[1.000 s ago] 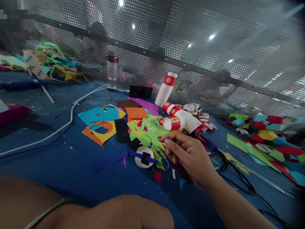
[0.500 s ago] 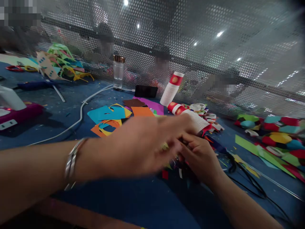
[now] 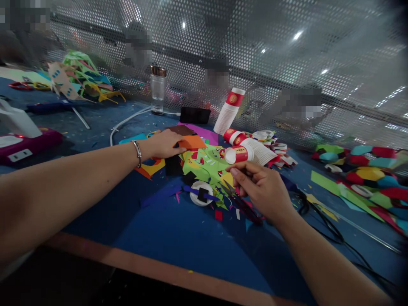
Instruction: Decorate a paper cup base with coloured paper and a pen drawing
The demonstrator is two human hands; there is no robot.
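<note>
My left hand (image 3: pixel 165 143), a silver bracelet on its wrist, rests on the paper pile at the left edge of an orange paper sheet (image 3: pixel 193 143). Its thumb and fingers are apart; no firm grip on the sheet shows. My right hand (image 3: pixel 263 187) is raised with thumb and index finger pressed together. Whatever is between them is too small to make out. Below it lie dark-handled scissors (image 3: pixel 247 208) on green paper scraps (image 3: pixel 207 163). A paper cup (image 3: pixel 239 154) lies on its side just behind the right fingers. A white round piece (image 3: pixel 201 193) carries blue and black strips.
Stacked paper cups (image 3: pixel 228 111) lean behind the scraps, near a phone (image 3: pixel 195 115) and a glass bottle (image 3: pixel 158 90). A purple power strip (image 3: pixel 30 144) sits left. Black cables (image 3: pixel 346 246) and colourful paper pieces (image 3: pixel 366 182) lie right. The table's front edge (image 3: pixel 153 272) runs below.
My left hand has moved away from my right hand, left and back to the orange sheet. The cup and the scraps they covered now show. My right hand stays in nearly the same place.
</note>
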